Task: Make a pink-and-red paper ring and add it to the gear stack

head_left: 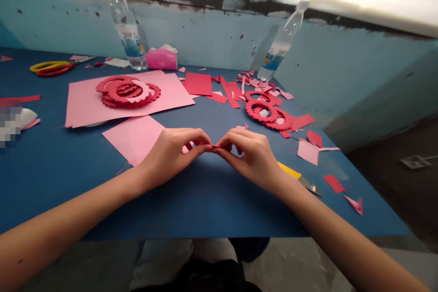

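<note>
Above the front middle of the blue table, my left hand [176, 150] and my right hand [249, 153] meet fingertip to fingertip. Both pinch a small piece of red paper [215, 147], seen almost edge-on and mostly hidden by the fingers. A square pink sheet [137, 137] lies beside my left hand. Behind it, red and pink toothed paper rings [128, 92] are heaped on larger pink sheets [82, 109]. More red toothed rings [262, 112] lie beyond my right hand. A yellow-handled tool [290, 170] with a metal blade is partly hidden by my right forearm.
Two plastic bottles [128, 36] [282, 45] stand along the wall, with a pink tissue pack [162, 58] by the left one. Scissors [53, 68] lie back left. Paper scraps [253, 82] cover the back right. The table's front edge [205, 237] is near my lap.
</note>
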The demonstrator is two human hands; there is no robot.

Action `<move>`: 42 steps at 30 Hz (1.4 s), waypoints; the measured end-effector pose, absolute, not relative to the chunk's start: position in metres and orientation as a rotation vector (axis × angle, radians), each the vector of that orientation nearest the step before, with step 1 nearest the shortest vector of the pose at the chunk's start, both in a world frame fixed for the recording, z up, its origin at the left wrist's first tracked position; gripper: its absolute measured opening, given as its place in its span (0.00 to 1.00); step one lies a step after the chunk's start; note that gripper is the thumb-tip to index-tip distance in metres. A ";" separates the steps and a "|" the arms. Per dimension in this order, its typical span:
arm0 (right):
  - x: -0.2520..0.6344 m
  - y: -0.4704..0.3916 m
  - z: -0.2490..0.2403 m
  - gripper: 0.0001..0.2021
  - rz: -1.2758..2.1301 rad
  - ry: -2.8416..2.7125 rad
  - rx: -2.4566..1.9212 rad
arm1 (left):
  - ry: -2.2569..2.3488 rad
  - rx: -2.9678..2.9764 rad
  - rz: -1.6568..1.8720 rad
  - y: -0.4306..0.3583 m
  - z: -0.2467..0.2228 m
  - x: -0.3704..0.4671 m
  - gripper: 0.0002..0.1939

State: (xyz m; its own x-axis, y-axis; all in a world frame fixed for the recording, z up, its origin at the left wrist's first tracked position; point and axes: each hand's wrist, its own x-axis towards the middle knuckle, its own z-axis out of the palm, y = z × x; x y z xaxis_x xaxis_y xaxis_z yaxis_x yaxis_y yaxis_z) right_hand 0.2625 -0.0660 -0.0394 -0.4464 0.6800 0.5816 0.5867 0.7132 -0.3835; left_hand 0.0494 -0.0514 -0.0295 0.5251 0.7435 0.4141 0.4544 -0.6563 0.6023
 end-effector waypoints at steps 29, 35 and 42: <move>0.260 -0.067 -0.032 0.10 0.822 -1.887 -0.963 | 0.983 1.709 0.924 -0.049 -0.026 0.049 0.13; 0.258 -0.072 -0.028 0.05 0.783 -1.908 -0.913 | 0.953 1.515 0.832 -0.049 -0.027 0.049 0.15; 0.256 -0.073 -0.029 0.03 0.728 -1.882 -0.908 | 0.940 1.454 0.836 -0.047 -0.029 0.051 0.15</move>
